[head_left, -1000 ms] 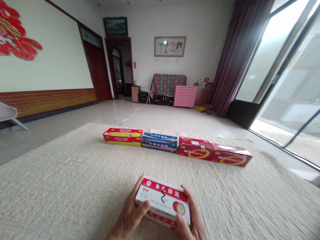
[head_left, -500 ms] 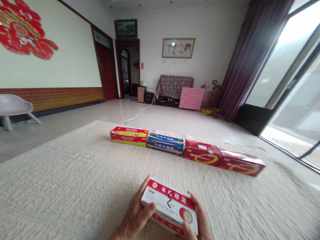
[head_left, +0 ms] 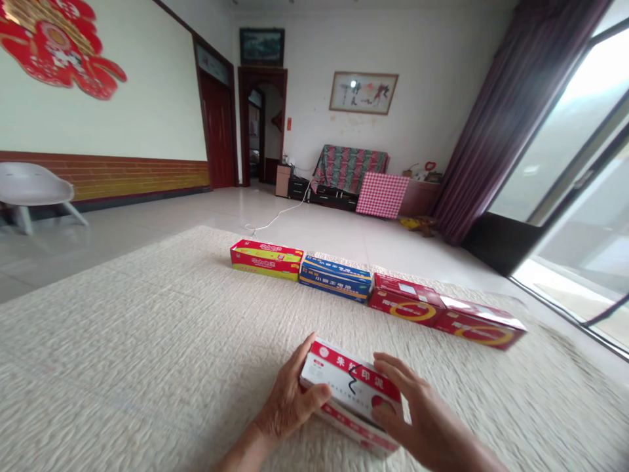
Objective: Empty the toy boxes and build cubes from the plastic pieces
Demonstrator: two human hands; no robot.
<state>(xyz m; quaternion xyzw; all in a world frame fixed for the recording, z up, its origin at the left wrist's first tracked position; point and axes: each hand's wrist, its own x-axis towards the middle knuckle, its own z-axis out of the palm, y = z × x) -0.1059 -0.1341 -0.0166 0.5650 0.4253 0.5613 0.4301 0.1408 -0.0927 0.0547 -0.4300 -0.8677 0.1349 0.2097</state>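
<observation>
A cream textured cloth (head_left: 122, 354) covers the table from near edge to far edge, with the tiled floor of a room visible beyond it. Along the far edge four long cartons lie end to end in a row: from left to right, a red and yellow box (head_left: 266, 259), a blue box (head_left: 336, 278), and two red boxes, the first red box (head_left: 407, 301) touching the second red box (head_left: 484, 324) nearest the far right corner.

At the middle of the near edge, well apart from that row, lies a white and red box (head_left: 351, 393) printed with red characters and a black squiggle; its underside seems to rest on the cloth, though contact is not certain. The left hand (head_left: 289, 400) grips its left end, thumb across the top face and fingers curled behind the end. The right hand (head_left: 417, 416) lies spread over the right part of the top face, fingers extended and only loosely closed on it.

Judged step: the carton is being held and steadied with both hands near the person. A next move would call for a firm two-ended hold and a clear path over the cloth toward the row.
</observation>
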